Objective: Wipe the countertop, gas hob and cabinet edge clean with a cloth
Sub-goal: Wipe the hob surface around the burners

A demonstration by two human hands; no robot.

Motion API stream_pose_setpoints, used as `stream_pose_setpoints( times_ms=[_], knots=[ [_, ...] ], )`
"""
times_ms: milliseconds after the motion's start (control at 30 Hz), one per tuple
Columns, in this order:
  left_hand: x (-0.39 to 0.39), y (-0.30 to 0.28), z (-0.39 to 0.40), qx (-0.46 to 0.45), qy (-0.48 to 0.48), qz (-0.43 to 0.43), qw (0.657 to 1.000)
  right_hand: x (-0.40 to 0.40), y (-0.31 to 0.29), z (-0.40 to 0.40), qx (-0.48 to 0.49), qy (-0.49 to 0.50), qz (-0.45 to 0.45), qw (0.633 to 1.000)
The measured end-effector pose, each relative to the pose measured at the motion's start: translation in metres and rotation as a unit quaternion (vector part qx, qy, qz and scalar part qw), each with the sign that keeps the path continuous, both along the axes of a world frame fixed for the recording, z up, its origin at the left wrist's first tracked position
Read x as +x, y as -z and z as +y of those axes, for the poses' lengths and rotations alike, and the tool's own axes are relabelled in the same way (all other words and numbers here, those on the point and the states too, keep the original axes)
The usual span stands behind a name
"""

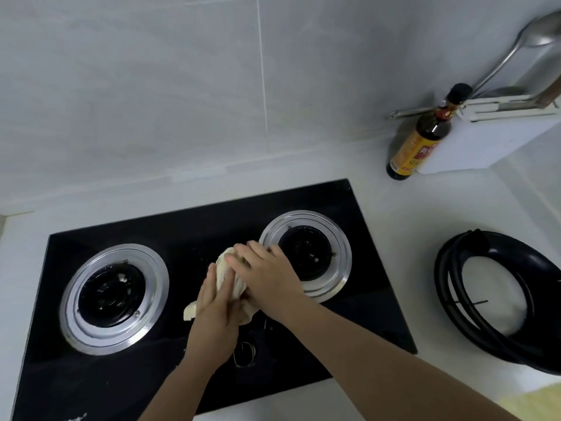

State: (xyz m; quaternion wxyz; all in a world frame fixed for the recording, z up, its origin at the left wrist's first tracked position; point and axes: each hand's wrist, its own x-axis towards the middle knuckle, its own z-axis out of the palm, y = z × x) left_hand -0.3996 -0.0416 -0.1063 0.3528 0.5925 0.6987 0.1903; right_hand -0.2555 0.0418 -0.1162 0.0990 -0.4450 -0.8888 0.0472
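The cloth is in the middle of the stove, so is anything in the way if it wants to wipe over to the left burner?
Nothing visible lies on the black glass between the cloth and the left burner. Both hands, left hand and right hand, hold the cloth on the gas hob. The burner's raised metal ring is the only bump.

The only lettering stood on the sauce bottle [418, 138], well beyond and to the right of the right hand [267, 273], against the wall. Its yellow-and-red label bore printed characters, too blurred and tilted to be read. No other text, brand, number or sign could be read anywhere.
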Motion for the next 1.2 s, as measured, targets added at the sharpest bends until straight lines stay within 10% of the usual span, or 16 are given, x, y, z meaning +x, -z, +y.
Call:
stream_pose_setpoints(
  times_ms=[400,567,1200],
  knots=[
    [0.048,-0.006,0.055,0.010,-0.163,0.148,0.975,-0.021,-0.008,0.086,0.002,-0.026,-0.046,0.999],
    [0.042,0.000,0.066,-0.005,-0.151,0.059,0.987,-0.014,-0.009,0.108,0.004,-0.042,-0.069,0.997],
    [0.141,-0.039,0.223,-0.060,0.179,0.049,0.981,0.160,-0.014,0.168,-0.023,0.211,-0.119,0.970]
  ],
)
